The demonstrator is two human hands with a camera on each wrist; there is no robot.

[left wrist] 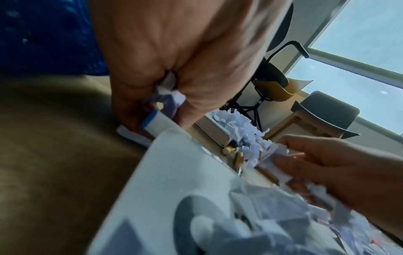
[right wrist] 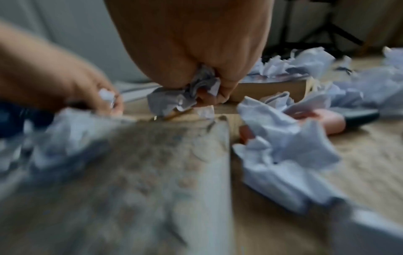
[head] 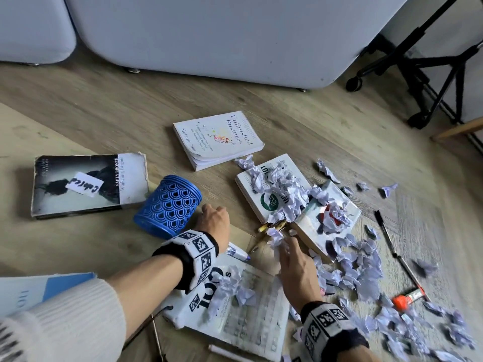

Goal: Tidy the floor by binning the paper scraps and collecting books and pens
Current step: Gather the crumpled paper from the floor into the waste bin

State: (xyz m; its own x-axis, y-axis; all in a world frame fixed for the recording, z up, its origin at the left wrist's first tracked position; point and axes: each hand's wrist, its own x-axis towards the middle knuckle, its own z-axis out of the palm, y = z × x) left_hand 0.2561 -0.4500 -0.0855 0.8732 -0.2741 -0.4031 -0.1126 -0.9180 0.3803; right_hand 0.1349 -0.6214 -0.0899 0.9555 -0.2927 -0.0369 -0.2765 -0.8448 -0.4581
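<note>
Scraps point(right wrist: 191, 89) fill your right hand point(head: 295, 267), fingers curled round a crumpled wad; your left hand point(head: 213, 218) likewise pinches paper point(left wrist: 167, 93). Bin point(head: 170, 205) lies tipped on its side just left of your left hand, well across from the right. Its mouth direction I cannot tell, so empty the left first.
</note>
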